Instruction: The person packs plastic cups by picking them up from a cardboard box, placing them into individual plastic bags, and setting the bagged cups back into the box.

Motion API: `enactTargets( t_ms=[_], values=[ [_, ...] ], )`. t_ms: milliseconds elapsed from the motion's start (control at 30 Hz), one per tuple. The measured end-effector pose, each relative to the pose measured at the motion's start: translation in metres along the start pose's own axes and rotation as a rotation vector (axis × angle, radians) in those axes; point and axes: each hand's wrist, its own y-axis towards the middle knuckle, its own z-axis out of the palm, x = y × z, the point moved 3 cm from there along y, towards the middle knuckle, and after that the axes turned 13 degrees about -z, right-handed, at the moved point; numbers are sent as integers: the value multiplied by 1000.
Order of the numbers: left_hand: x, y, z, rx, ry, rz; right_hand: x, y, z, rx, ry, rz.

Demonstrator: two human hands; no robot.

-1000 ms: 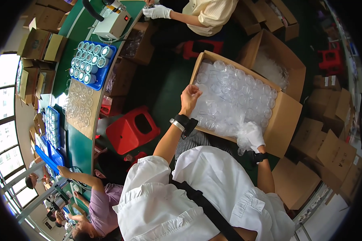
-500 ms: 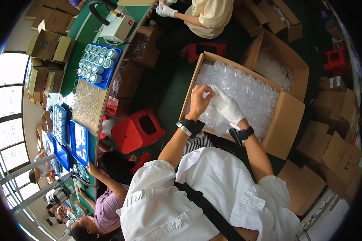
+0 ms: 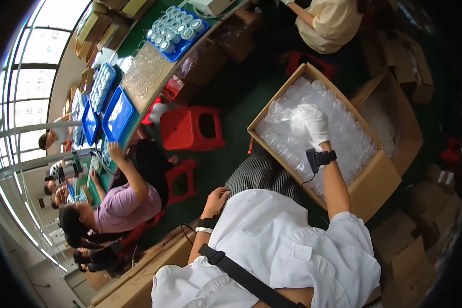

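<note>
A: Which hand is nearer the cups [image 3: 355, 149]?
B: Right hand [image 3: 314, 124]: over them, mid-way across the box [image 3: 377, 187], pointing at its far-left edge; grip cannot be determined. Left hand [image 3: 216, 201]: outside the near-left edge; grip likewise.

Under my white-gloved right hand [image 3: 315, 126], a large open brown cardboard box [image 3: 377, 184] carries a bed of clear, rounded plastic pieces [image 3: 346, 136], packed close together; what the box rests on is hidden from me.

Well ahead and to the left of my bare left hand [image 3: 216, 201] runs a long bench with a green top [image 3: 138, 35]. On it, from the far part nearer: a pale boxy machine [image 3: 213, 6]; a blue plastic tray [image 3: 182, 55] holding rows of pale cylinders; a flat brown board [image 3: 164, 76] strewn with clear plastic pieces; and more blue plastic trays [image 3: 118, 115].

On the dark green floor [image 3: 246, 105], a red plastic stool [image 3: 179, 128] stands ahead of my left hand.
</note>
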Motion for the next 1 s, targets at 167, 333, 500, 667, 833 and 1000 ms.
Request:
enactTargets(
  t_ms=[167, 333, 500, 667, 833, 1000],
  values=[
    [81, -31, -35, -212, -258, -132, 62, -7, -9, -118, 457, 347],
    [-113, -2, -33, -95, 8, 475, 47, -39, -15, 412, 417, 320],
    [-273, 8, 53, 638, -62, 873, 121, -66, -16, -44, 529, 236],
    [-233, 32, 151, 904, -723, 55, 120, -74, -23, -198, -305, -110],
    [-198, 51, 136, 905, 107, 903, 128, -98, -7, -53, -441, -47],
    [-201, 101, 104, 864, 168, 426, 43, -195, 1, -391, -201, 589]
  ],
)
